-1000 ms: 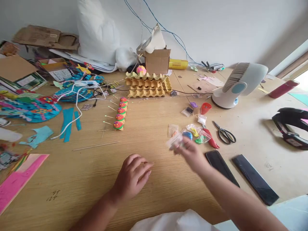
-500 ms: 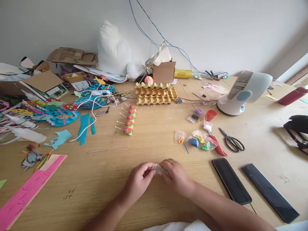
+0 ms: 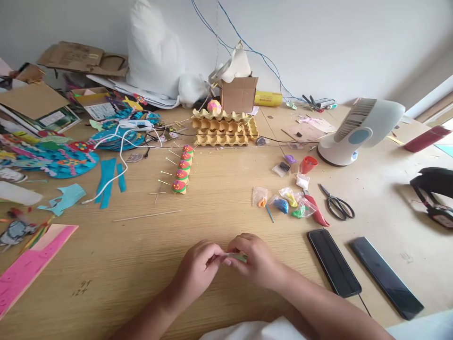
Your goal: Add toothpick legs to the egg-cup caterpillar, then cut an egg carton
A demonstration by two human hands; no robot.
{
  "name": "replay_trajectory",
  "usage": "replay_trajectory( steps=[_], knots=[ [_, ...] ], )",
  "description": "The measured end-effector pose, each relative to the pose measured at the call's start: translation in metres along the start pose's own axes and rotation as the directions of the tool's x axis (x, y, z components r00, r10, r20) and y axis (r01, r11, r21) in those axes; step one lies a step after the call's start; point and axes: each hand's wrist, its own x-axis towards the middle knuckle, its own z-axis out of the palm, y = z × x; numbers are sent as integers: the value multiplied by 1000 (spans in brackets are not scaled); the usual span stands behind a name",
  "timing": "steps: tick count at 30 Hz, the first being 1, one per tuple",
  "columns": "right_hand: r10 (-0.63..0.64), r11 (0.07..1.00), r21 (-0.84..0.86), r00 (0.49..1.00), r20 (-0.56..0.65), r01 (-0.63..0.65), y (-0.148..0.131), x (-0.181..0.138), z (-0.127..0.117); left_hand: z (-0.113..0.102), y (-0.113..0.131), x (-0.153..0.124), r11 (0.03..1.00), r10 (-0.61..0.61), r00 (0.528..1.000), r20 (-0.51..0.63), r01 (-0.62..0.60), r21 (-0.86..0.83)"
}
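Low in the middle of the wooden table (image 3: pixel 219 208), my left hand (image 3: pixel 196 271) and my right hand (image 3: pixel 256 262) meet, both pinching a small clear plastic bag (image 3: pixel 235 256) with something greenish inside. Beyond them lie several small bags of coloured clay (image 3: pixel 283 200), a thin blue stick (image 3: pixel 269 213) and a row of painted egg-carton cups (image 3: pixel 182 169) stuck with pins.
Two dark phones (image 3: pixel 334 262) (image 3: pixel 385 278) lie to the right, scissors (image 3: pixel 336 204) and a red piece (image 3: pixel 316 212) beyond them. A white fan (image 3: pixel 357 132), stacked egg cartons (image 3: pixel 222 130), a cardboard box (image 3: pixel 239 94), a long skewer (image 3: pixel 146 216), pink foam sheet (image 3: pixel 31 262) and craft clutter at left.
My right hand drew back from the clay bags carrying one small bag, and my left hand rose off the table to pinch it too. Both hands now grip it together.
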Motion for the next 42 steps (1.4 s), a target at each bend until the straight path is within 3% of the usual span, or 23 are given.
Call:
replay_trajectory(
  steps=[2,5,8,10,18,24,29,32,35,36,38,42],
  knots=[
    [7,998,55,998,-54,-4,-2,-2,7,0,4,-1,1000,4,1000,28,-4,25],
    [89,956,289,987,-136,-47,-2,-4,15,1,7,-3,999,-40,998,46,41,-24],
    [186,867,487,975,-122,-105,-1,-4,17,0,6,-4,996,-80,997,15,80,-50],
    [192,846,521,976,-107,-110,-1,-3,16,-2,4,-4,994,-93,996,15,94,-57],
    [74,888,461,984,-162,10,0,-4,11,-3,7,-4,997,-54,997,54,57,-54],
    [149,878,467,988,-52,-107,3,-6,15,-6,9,-1,998,60,997,40,-60,-11],
    [-73,959,258,984,-165,115,3,-7,17,-7,8,-2,993,109,994,32,-110,52],
    [-107,957,247,978,-180,150,2,-6,16,-6,5,-3,994,94,995,27,-95,53],
    [-63,987,138,984,-166,87,7,-3,-5,-5,1,-5,995,89,996,11,-89,42],
    [-11,999,37,976,-217,19,11,-1,-18,-5,0,-5,992,111,994,-9,-111,53],
    [144,967,-141,913,-382,-212,25,3,-55,-4,-3,-5,983,141,990,-29,-136,126],
    [278,843,-252,786,-552,-475,60,16,-132,-2,-5,-2,945,234,971,-53,-214,248]
  ],
)
